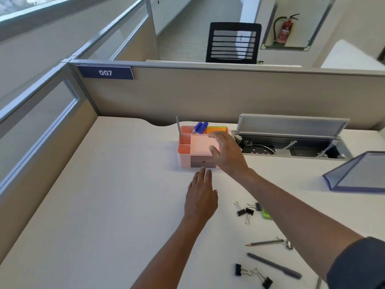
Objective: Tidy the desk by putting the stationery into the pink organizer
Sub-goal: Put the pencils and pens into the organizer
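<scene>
Pink organizer (184, 157): blue markers (201, 127), grey pen (178, 128) stowed. Binder clips (246, 211), pencil (263, 243), dark pen (275, 265) remain on worktop (114, 195). Left hand (201, 197), right hand (226, 152) spread, holding nothing.

one pink organizer (184, 156) holding two blue markers (200, 127) and one grey pen (179, 129). on the counter (104, 205): about five black binder clips (241, 212), one pencil (263, 243), one dark pen (274, 265), one green item (266, 213). two hands (201, 197).

Office, cubicle partitions (208, 94), numbered desk sign (105, 72), mesh chair (233, 42)
</scene>
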